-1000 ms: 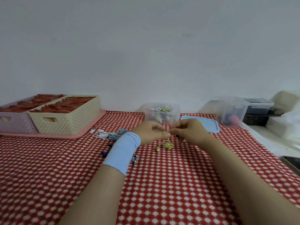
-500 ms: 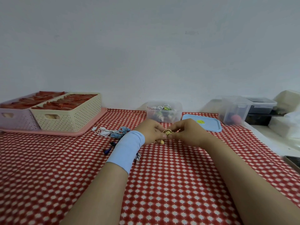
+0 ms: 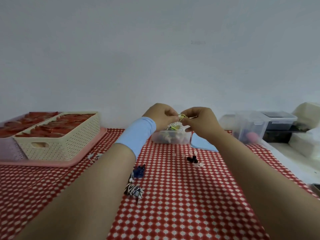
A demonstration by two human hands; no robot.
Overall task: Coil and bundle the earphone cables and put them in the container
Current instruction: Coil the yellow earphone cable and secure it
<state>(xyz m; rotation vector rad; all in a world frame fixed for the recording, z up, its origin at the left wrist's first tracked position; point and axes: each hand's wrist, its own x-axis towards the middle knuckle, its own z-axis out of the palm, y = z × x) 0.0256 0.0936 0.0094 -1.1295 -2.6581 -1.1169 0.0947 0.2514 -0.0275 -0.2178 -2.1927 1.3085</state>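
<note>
Two forearms reach in from the near edge of the table [image 3: 181, 213], which wears a red cloth with white dots. Nearest, left of the middle, lies a zebra-striped bundle [image 3: 134, 190], and just beyond it a dark blue bundle [image 3: 138, 171], partly hidden by the left arm. Farther in, right of the middle, a black cable [image 3: 193, 159] with pale pink buds lies loose. White earphones [image 3: 94, 156] lie beside the near corner of a pink tray [image 3: 52, 164] at the left edge. The tray carries a cream basket [image 3: 58, 141] and a lilac basket [image 3: 8, 150], both filled with red things too blurred to name. Raised off the table, the left hand [image 3: 161, 116], with a light blue band [image 3: 136, 135] on its wrist, and the right hand [image 3: 200, 122] meet fingertip to fingertip. Both have their fingers curled and pinch a small yellow coil [image 3: 182, 117] of earphone cable between them. The coil is in the air, seen just above the clear container [image 3: 171, 138], which stands near the far edge with coiled earphones inside. A blue lid [image 3: 202, 144] lies flat just right of the container. Toward the far right corner stand a clear box [image 3: 249, 129] and a dark-lidded box [image 3: 278, 118].
</note>
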